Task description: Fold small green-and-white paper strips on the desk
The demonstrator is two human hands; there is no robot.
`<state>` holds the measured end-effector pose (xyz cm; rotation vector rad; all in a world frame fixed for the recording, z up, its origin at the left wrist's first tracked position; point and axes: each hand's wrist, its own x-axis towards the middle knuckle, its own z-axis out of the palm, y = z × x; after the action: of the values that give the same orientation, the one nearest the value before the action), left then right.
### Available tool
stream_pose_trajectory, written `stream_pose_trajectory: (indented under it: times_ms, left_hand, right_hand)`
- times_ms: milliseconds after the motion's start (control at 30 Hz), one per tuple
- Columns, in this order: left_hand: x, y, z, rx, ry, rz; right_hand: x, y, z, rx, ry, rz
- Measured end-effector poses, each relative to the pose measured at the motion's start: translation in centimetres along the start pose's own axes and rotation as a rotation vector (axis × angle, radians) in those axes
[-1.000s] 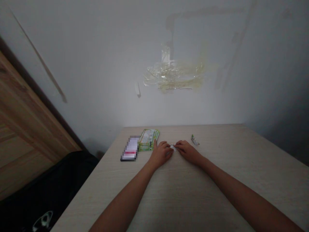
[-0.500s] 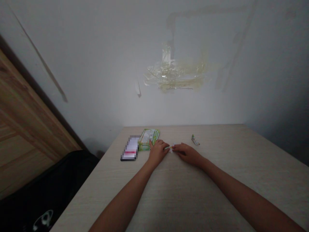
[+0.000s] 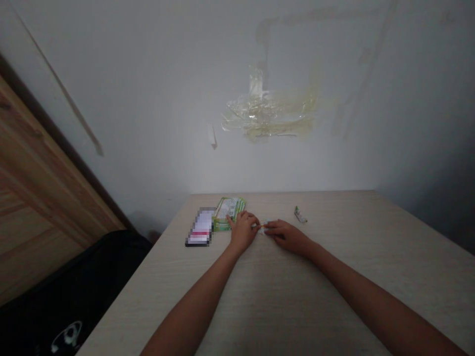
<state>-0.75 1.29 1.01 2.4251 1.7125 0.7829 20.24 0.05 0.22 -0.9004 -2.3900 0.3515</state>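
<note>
Pinches a small whitish piece (image 3: 262, 228) by its right end with the right hand (image 3: 281, 230), low over the table (image 3: 282, 306). Reaches its left end with the bent fingers of the left hand (image 3: 245, 230), near green packets (image 3: 227, 208); cannot tell if pinching there. Shows, farther out, a phone (image 3: 200, 228) and a small crumpled wrapper (image 3: 300, 214)

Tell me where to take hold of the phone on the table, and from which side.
The phone is probably best pinched by its long left edge, coming in from the left. It lies flat, and table shows along that side, while the green packets crowd its right edge.
</note>
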Motion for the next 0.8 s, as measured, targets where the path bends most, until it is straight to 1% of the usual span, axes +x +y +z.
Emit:
stream_pose_trajectory:
  times_ms: [333,800]
  left_hand:
    - [0.17,-0.19,0.44,-0.010,0.041,-0.025]
    - [-0.06,0.36,0.22,0.009,0.047,-0.052]
  right_hand:
    - [-0.04,0.47,0.24,-0.003,0.006,-0.020]
    - [0.10,0.21,0.19,0.006,0.012,-0.026]
